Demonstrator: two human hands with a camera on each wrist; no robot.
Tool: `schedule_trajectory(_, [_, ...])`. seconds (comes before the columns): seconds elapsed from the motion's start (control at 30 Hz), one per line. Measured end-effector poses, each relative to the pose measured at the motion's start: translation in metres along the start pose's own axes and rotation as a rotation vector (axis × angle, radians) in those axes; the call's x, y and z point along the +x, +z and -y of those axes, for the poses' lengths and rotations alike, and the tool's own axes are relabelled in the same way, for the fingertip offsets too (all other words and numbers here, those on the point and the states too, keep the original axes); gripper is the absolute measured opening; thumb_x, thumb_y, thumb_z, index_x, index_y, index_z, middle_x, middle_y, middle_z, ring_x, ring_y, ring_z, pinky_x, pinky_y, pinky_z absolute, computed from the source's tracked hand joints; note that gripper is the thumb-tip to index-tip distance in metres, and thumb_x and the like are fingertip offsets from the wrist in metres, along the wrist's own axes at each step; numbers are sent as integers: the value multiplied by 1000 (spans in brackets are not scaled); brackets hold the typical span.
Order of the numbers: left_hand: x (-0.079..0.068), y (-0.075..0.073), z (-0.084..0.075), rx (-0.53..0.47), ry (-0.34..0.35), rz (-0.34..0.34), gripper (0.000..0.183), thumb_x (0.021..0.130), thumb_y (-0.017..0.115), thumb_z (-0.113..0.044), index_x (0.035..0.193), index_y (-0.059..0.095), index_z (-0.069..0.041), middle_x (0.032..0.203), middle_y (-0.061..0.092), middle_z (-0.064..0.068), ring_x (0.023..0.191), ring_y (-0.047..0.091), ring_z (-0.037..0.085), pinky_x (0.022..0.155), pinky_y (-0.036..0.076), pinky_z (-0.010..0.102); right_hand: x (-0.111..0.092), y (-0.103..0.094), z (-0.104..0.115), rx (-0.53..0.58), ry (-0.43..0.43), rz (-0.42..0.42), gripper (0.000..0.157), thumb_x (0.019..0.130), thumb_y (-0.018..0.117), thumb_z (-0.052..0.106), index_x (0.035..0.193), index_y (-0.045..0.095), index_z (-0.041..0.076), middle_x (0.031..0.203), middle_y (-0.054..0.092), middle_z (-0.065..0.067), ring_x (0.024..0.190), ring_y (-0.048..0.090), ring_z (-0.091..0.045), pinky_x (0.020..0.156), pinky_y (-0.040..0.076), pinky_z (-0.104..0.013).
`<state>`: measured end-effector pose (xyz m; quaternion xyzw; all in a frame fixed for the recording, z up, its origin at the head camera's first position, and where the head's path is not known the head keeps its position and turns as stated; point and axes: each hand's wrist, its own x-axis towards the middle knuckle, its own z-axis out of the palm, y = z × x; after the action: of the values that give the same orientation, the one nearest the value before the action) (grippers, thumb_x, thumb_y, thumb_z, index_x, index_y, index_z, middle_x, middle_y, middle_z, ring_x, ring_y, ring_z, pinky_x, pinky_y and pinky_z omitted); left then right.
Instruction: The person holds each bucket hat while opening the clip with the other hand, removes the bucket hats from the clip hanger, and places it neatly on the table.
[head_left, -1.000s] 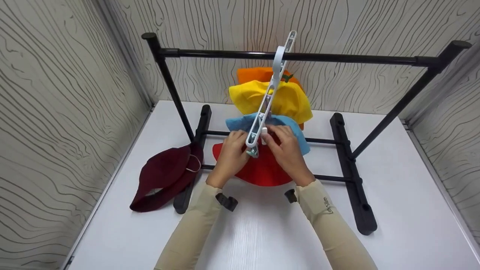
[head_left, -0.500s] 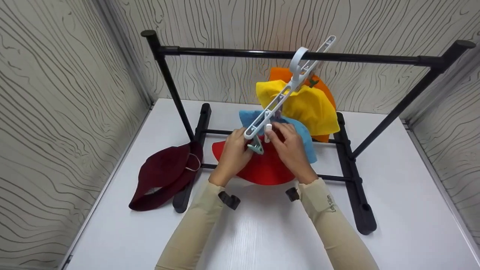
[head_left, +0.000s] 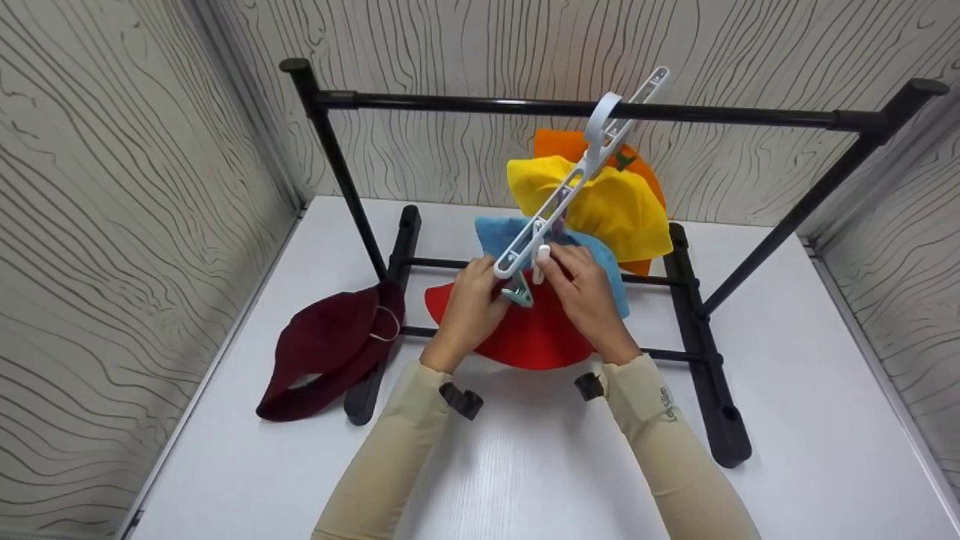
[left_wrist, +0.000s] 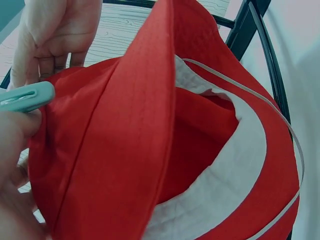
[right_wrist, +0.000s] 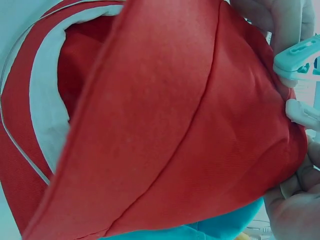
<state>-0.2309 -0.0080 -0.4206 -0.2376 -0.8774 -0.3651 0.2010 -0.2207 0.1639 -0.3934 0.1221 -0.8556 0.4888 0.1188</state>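
A red bucket hat [head_left: 536, 330] with a pale lining [left_wrist: 235, 165] and a thin chin cord hangs at the near end of a white clip hanger [head_left: 540, 225]. My left hand [head_left: 474, 296] grips one side of its crown, thumb beside a green clip [head_left: 517, 291]. On the crown's other side, my right hand [head_left: 581, 289] pinches the fabric, its thumb at a white clip [right_wrist: 302, 114]. That white clip meets the crown's edge in the right wrist view; the green clip [right_wrist: 297, 59] lies just above it. Some fingers are hidden behind the hat.
The hanger hooks over a black rack's top bar [head_left: 465, 105]. Blue [head_left: 495, 232], yellow [head_left: 622, 217] and orange [head_left: 555, 144] hats are lined up behind the red one. A maroon hat [head_left: 322, 345] lies at left, against the rack's foot [head_left: 361, 401].
The hanger has swung, its far end moving right along with the yellow and orange hats, then settling slightly. Both hands stay at the red hat, the right shifting slightly right.
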Motion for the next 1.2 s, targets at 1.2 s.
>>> schedule_trajectory(1.2, [-4, 1, 0, -113, 24, 29, 35, 84, 63, -7, 118, 60, -13, 104, 59, 2, 93, 52, 12, 81, 46, 25, -2, -4, -2, 63, 5, -5, 37, 88, 57, 31, 124, 57, 20, 110, 58, 2, 102, 45, -12, 85, 45, -31])
